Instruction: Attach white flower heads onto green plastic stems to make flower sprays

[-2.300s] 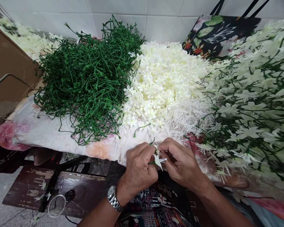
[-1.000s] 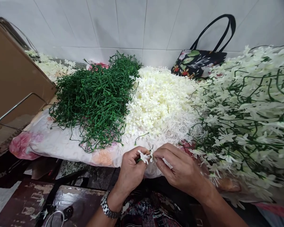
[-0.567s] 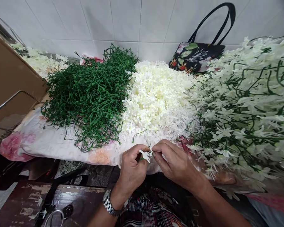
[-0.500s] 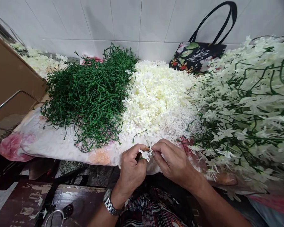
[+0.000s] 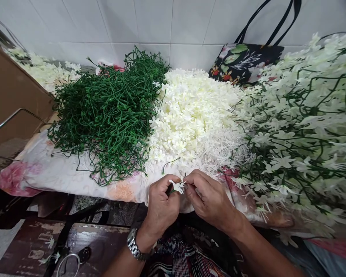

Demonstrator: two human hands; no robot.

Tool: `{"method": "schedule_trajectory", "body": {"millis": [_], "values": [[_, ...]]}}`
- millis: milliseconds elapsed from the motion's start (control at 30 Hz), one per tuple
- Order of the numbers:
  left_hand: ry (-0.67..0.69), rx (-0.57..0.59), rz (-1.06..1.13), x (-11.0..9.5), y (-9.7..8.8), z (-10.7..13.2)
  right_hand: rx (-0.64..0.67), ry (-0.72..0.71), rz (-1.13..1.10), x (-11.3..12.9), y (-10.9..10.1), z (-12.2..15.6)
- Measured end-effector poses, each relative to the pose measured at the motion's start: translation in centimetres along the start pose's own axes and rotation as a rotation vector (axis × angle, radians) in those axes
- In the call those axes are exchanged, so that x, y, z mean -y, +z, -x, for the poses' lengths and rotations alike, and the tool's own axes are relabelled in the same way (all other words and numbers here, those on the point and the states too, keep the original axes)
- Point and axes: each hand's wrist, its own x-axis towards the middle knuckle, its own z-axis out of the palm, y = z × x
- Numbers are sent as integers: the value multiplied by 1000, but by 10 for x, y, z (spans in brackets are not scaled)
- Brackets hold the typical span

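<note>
My left hand [image 5: 164,202] is closed round the green stem of a white artificial flower [image 5: 177,187], whose petals stick out past the thumb. Close against it, my right hand [image 5: 212,200] pinches thumb and forefinger together at the flower's tip. What those fingertips hold is too small to make out. Just beyond my hands lie a loose green stem [image 5: 170,163], a heap of white flower heads [image 5: 190,111] and thin white stamens [image 5: 222,148]. A tangled pile of green plastic stems [image 5: 103,111] is to the left.
Many white flowers on green stems [image 5: 300,146] are massed at the right. A floral bag [image 5: 245,63] leans on the tiled wall [image 5: 152,23]. At the left stands a cardboard box [image 5: 14,88]. Flowered cloth [image 5: 60,169] covers the work surface, with a brown wooden surface [image 5: 98,246] lower down.
My right fingertips have shifted slightly at the flower's tip, and a small white piece seen between them earlier no longer shows. The left hand keeps its hold. The view has tilted a little.
</note>
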Motion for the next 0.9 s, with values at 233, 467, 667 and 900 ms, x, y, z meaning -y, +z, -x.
{"method": "schedule_trajectory", "body": {"millis": [233, 467, 667, 900], "values": [[-249, 105, 405, -9, -6, -3, 12, 67, -115, 9, -29, 2], [-334, 139, 552, -20, -1, 4, -103, -12, -15, 22, -46, 6], [-253, 197, 427, -27, 5, 7, 10, -30, 35, 20, -46, 7], [-250, 222, 373, -28, 15, 6, -14, 30, -21, 7, -38, 16]]}}
